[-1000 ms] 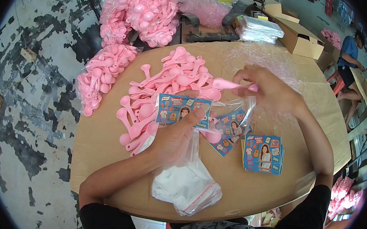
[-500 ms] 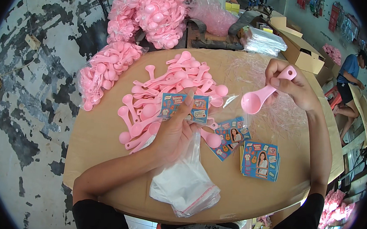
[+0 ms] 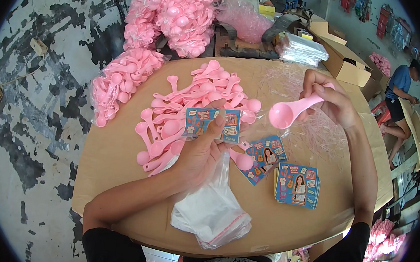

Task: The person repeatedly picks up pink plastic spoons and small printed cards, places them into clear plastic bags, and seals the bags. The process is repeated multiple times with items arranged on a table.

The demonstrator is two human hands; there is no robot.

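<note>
Pink scoop (image 3: 289, 113) sits pinched by its handle between the fingers (image 3: 320, 92) of the right hand (image 3: 333, 103), bowl pointing left and lifted clear of the bench (image 3: 119, 173), as if kept free for handling. Fingers of the left hand (image 3: 201, 152) press a printed card (image 3: 213, 124) flat at the edge of the loose pile of pink scoops (image 3: 197, 101), pinning a clear bag there too, though the bag's mouth is hard to make out. More cards lie in a stack (image 3: 298, 185) near the right forearm; empty clear bags (image 3: 214, 209) lie under the left wrist, partly hidden. Bagged scoops (image 3: 121, 83) crowd the far edge.
</note>
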